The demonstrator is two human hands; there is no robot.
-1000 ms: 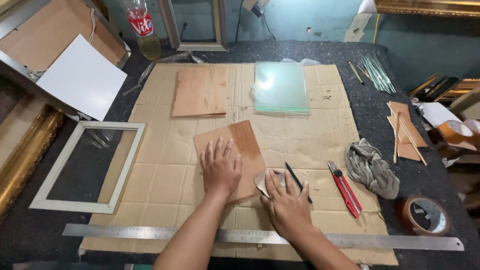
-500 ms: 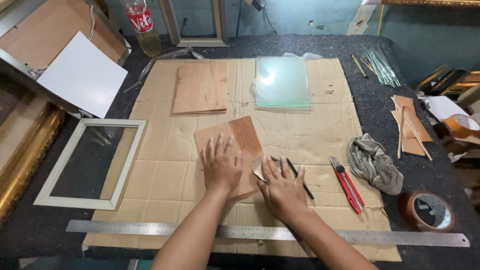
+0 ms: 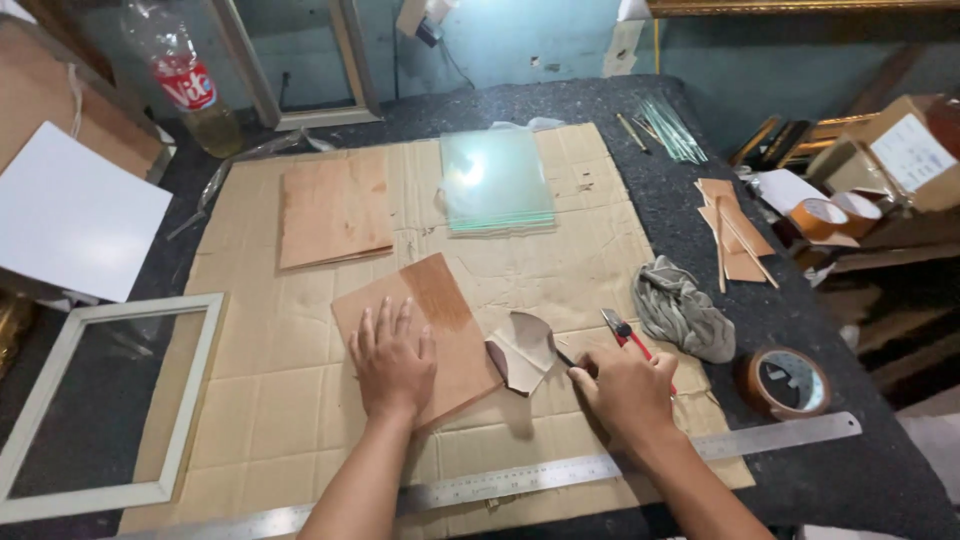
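Head view: your left hand (image 3: 392,362) lay flat, fingers spread, pressing the brown board (image 3: 420,335) on the cardboard sheet (image 3: 300,400) | your right hand (image 3: 628,392) was curled shut around a dark-handled tool (image 3: 566,360), tip at a curled paper scrap (image 3: 520,350) beside the board | red-handled pliers (image 3: 625,335) just beyond; steel ruler (image 3: 520,480) nearest you.

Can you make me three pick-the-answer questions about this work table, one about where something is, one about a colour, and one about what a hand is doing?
1. Where is the stack of glass panes?
A. on the cardboard's far side
B. inside the white frame
C. under the ruler

2. What colour are the handles of the tool by the right hand?
A. green
B. red
C. yellow

3. How is the left hand?
A. in a fist
B. lifted up
C. flat on the brown board

Answers: 1 A, it lies beyond the hands. 2 B, red shows. 3 C, fingers spread on it.
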